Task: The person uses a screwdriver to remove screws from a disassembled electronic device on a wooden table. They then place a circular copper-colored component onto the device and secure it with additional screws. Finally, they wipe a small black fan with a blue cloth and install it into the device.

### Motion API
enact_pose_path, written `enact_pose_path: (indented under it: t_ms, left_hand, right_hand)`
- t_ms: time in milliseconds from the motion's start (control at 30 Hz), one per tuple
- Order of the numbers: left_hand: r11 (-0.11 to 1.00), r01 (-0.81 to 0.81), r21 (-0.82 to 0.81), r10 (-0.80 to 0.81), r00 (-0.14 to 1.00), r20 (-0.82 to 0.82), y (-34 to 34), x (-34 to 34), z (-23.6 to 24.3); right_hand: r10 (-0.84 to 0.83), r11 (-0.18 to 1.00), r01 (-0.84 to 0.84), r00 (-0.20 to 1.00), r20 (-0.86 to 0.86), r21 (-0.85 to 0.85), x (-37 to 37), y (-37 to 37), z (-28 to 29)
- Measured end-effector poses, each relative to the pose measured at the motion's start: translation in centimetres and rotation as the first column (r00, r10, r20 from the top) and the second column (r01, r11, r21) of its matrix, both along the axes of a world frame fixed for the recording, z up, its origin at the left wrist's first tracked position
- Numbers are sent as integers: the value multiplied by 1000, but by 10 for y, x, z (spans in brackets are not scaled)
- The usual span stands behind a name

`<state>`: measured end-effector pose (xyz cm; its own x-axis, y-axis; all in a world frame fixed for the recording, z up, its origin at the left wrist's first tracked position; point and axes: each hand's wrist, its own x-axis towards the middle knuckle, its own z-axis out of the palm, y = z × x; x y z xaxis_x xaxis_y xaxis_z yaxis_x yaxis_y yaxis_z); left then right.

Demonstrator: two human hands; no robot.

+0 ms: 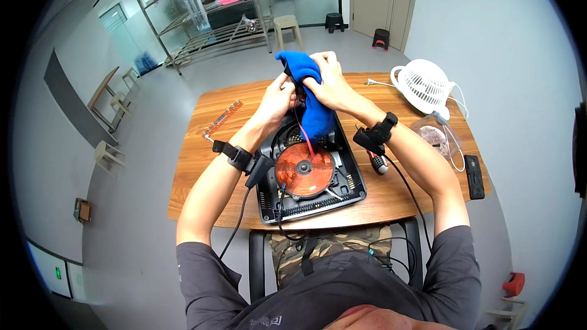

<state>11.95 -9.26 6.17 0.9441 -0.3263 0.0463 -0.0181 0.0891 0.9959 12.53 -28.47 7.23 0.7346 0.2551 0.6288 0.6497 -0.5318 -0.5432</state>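
Observation:
Both hands are raised over an opened black appliance housing (351,190) holding a copper coil disc (292,170) with red and black wires. My right hand (330,79) grips a bunched blue cloth (317,117), which hangs down over the housing's back. My left hand (276,101) has its fingers curled at a dark part beside the cloth; what exactly they hold is hidden. A red wire runs from there down to the coil. Just right of the housing, partly under my right wrist's strap, lies a red-and-black handled tool (379,162).
On the wooden table (220,201) are a bit holder (221,119) at left, a white fan-like appliance (422,85), a clear piece with a cord (433,134) and a black bar (474,177) at right. Metal shelving (205,43) and stools (286,23) stand behind.

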Motion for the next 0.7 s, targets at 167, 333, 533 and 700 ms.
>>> enact_pose_path:
  t_ms: [167, 333, 533, 700]
  left_hand:
    - [994, -42, 101, 35, 997, 71, -19, 12, 2]
    - [989, 96, 108, -101, 994, 49, -44, 18, 0]
    - [968, 238, 78, -240, 970, 25, -86, 26, -5]
    - [945, 315, 86, -317, 948, 20, -120, 23, -8]
  right_hand:
    - [112, 986, -106, 993, -43, 128, 3, -13, -17]
    - [40, 998, -34, 994, -102, 61, 11, -50, -14]
    - [-201, 978, 206, 969, -146, 26, 12, -90, -7]
    - [-379, 924, 379, 895, -235, -44, 21, -140, -11]
